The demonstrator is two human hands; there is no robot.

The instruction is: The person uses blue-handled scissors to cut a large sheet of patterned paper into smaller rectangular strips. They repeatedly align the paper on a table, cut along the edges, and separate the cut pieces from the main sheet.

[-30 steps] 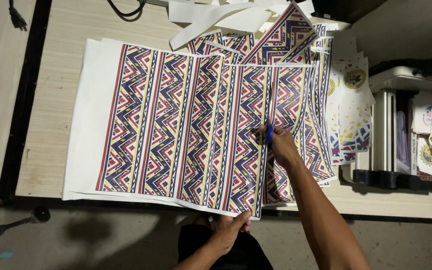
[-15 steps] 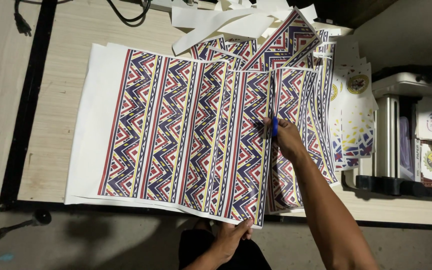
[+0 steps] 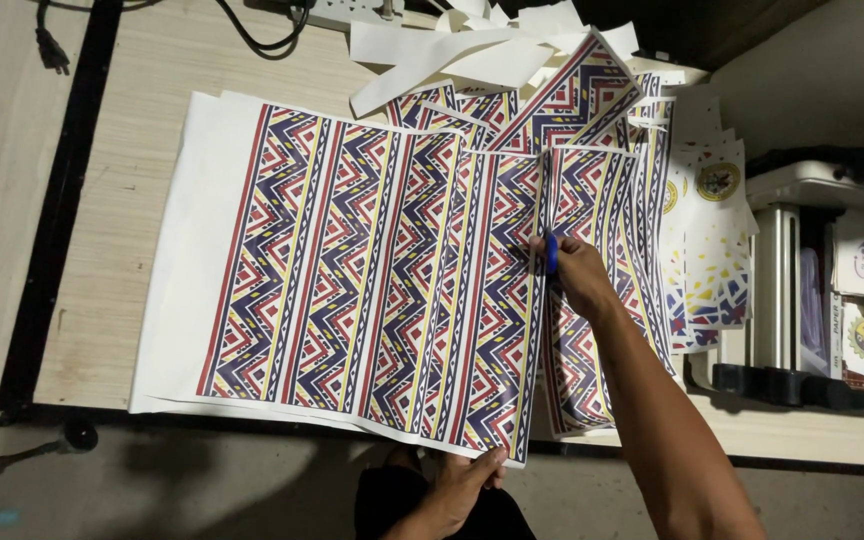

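I see a large printed sheet, striped in red, blue and yellow zigzags, lying flat on the pale wooden counter, its near edge overhanging at 6 o'clock. My right hand rests on the sheet's right margin at about 3 o'clock, fingers pressed together around a small blue cutter set on the line between this sheet and a narrower patterned strip beside it. My left hand pinches the overhanging corner at 6 o'clock, thumb on top. The sheet looks to me thin, light and limp, likely to buckle or tear if pulled from one point; holding it by the edges, stretched between two hands, seems safest. At 12 o'clock lie loose white paper offcuts and more patterned prints. At 3 o'clock, stacked round stickers and a machine with a roller stand near the counter's edge.
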